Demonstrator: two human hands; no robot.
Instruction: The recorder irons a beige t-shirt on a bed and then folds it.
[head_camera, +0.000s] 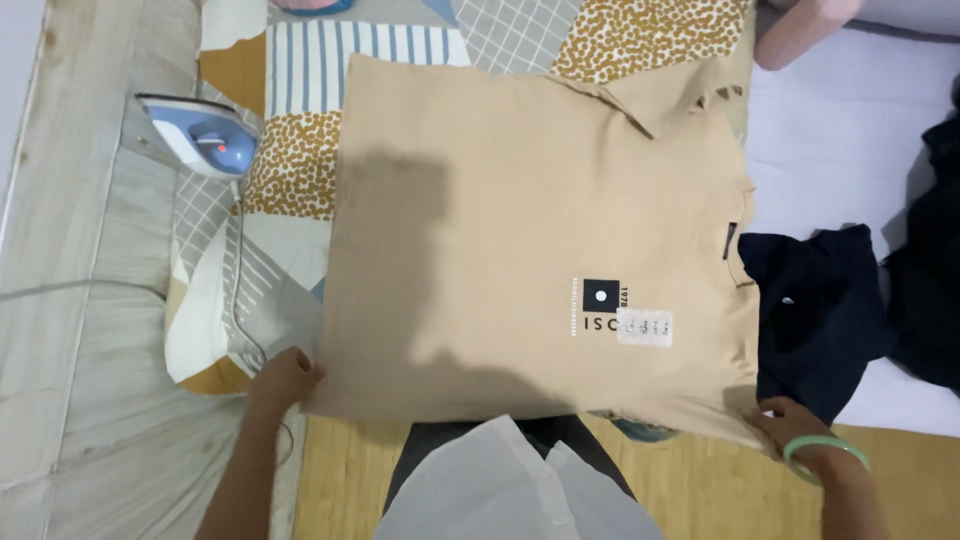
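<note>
Patterned ironing board (300, 180), beige shirt (500, 220) spread flat, both hands (285, 378) gripping its near corners

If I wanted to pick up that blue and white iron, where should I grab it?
Probably by its handle, the arched blue top of the iron, coming down from above. It stands at the left end of the patterned board, with its cord trailing toward you. Keep off the flat metal side; a red light glows, so it may be hot.

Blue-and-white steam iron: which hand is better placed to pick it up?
Left. The left hand grips the beige cotton T-shirt at its near corner, on the same side as the blue-and-white steam iron. The right hand holds the opposite corner, far across the shirt.
</note>
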